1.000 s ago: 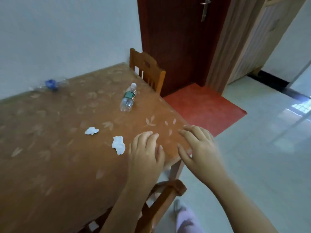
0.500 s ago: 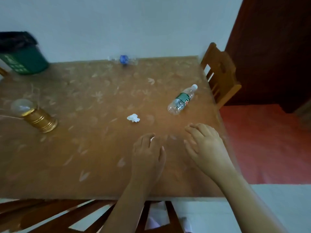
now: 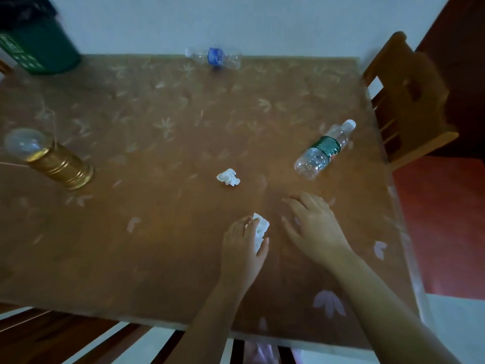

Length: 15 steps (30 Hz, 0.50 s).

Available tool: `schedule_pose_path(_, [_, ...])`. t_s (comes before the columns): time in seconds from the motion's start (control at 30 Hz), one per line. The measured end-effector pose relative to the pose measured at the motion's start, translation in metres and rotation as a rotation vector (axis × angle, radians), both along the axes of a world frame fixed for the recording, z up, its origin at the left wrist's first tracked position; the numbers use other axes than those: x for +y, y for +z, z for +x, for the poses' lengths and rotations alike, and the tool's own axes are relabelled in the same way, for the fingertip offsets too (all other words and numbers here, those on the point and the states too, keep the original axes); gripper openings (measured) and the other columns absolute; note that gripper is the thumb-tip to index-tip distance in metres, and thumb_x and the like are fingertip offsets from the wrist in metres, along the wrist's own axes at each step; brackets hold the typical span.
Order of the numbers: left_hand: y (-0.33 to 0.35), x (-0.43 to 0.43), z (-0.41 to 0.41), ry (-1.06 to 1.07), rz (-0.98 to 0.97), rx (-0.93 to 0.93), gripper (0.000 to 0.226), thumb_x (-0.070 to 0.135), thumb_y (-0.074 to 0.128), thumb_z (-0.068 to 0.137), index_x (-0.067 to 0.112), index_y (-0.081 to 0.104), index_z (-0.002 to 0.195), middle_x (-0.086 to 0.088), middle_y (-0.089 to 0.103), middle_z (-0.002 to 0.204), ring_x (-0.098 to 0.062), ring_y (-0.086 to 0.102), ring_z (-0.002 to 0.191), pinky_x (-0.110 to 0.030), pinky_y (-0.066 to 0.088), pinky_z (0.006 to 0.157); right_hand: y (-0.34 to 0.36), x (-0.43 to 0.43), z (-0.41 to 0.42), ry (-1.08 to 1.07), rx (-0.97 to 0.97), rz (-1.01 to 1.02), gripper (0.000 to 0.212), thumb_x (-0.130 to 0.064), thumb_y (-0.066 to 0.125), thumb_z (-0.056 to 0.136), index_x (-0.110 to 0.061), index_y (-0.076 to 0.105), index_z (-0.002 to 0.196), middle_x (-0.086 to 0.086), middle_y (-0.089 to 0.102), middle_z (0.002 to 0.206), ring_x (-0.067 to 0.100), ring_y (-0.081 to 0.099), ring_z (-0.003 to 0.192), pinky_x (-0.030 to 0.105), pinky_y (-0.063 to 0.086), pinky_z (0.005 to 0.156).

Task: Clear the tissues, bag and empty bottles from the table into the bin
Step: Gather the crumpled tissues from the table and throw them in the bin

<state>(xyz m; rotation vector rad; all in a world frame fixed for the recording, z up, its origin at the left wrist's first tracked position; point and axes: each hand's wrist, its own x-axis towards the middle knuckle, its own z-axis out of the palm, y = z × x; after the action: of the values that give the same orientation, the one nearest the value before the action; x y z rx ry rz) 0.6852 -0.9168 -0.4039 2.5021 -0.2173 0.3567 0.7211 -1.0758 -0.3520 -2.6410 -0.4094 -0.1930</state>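
Both hands are low over the table (image 3: pixel 157 245): the left hand (image 3: pixel 242 248) pinches a crumpled tissue (image 3: pixel 259 231) between thumb and fingers, while the right hand (image 3: pixel 313 227) hovers spread and empty just beside it. A second tissue (image 3: pixel 228 177) lies ahead. One bottle (image 3: pixel 324 151) lies on its side (green label), another (image 3: pixel 214 57) by the wall, and the bin (image 3: pixel 39 46) stands at the far left corner.

Under your hands lies an orange-brown table cover (image 3: pixel 162 248) with pale leaf prints. Your left hand (image 3: pixel 242 248) touches a white tissue (image 3: pixel 260 229); beyond your right hand (image 3: pixel 313 227), a clear green-labelled bottle (image 3: pixel 324 149).
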Motion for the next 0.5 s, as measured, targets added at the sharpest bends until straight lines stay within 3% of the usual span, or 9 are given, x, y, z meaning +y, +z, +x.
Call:
schedule_pose_path(0.1, [-0.013,0.002,0.004,0.009,0.009,0.028,0.038,0.028,0.056,0.076,0.013,0.046,0.110,-0.013,0.066,0.102,-0.029,0.063,0.090,-0.037,0.053,0.076,-0.017,0.007,0.009,0.033,0.058,-0.012,0.037,-0.025,0.054,0.074,-0.006,0.066,0.104,0.013,0.063,0.105,0.037,0.058,0.098,0.053,0.046,0.086])
schedule_pose_path(0.23, [-0.030,0.007,0.009,0.024,-0.007,0.084,0.054,0.020,0.076,0.065,0.012,0.048,0.110,-0.013,0.066,0.102,-0.030,0.064,0.089,-0.038,0.053,0.076,-0.032,0.018,0.020,0.046,0.112,0.004,0.035,-0.020,0.058,0.072,-0.006,0.066,0.103,0.014,0.064,0.107,0.038,0.058,0.100,0.054,0.044,0.086])
schedule_pose_path(0.37, [-0.039,0.011,0.011,0.050,-0.024,0.156,0.038,0.032,0.055,0.073,0.012,0.055,0.105,-0.007,0.066,0.097,-0.025,0.062,0.084,-0.035,0.052,0.073,-0.041,0.028,0.030,0.057,0.142,0.015,0.033,-0.009,0.068,0.074,-0.004,0.065,0.107,0.015,0.062,0.112,0.038,0.055,0.106,0.050,0.040,0.089])
schedule_pose_path(0.5, [-0.046,0.010,0.009,0.074,-0.078,0.216,0.030,0.029,0.051,0.073,0.012,0.064,0.094,-0.002,0.064,0.088,-0.020,0.057,0.075,-0.034,0.050,0.066,-0.047,0.034,0.037,0.066,0.164,0.020,0.033,-0.013,0.063,0.075,-0.005,0.064,0.108,0.014,0.062,0.114,0.036,0.054,0.108,0.052,0.041,0.090])
